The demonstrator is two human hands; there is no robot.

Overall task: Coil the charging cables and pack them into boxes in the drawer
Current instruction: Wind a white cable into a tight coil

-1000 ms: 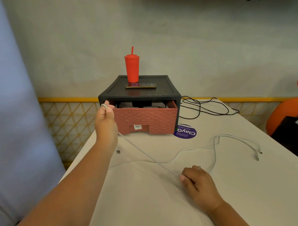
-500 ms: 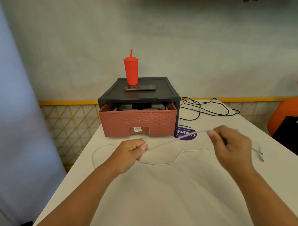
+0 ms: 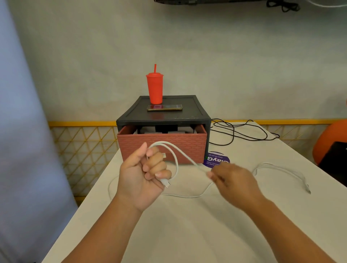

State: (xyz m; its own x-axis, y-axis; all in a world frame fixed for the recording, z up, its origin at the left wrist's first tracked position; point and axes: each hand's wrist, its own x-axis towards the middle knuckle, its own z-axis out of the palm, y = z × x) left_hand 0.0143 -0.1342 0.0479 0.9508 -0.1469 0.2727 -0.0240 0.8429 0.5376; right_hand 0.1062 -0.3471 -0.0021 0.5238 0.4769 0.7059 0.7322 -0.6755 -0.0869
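I judge coiling barely begun: the left hand (image 3: pixel 142 174) grips the first loop of the white cable (image 3: pixel 176 161), the right hand (image 3: pixel 231 181) pinches its run at 3 o'clock, the second cable (image 3: pixel 285 169) and black cable (image 3: pixel 233 131) lie loose, and the drawer (image 3: pixel 135 144) at 12 o'clock stands open.

1. wall (image 3: pixel 225 56): off-white plaster, mottled, evenly lit.
2. yellow rail (image 3: pixel 80 123): runs along the wall's foot, behind the table.
3. yellow lattice panel (image 3: pixel 84 150): diamond pattern, below the rail.
4. table (image 3: pixel 187 234): white matte top.
5. blue-grey drape (image 3: pixel 22 131): left edge, blurred.
6. orange seat (image 3: pixel 330 139): right edge, cut off.
7. dark shelf (image 3: pixel 206 1): top edge, barely in view.
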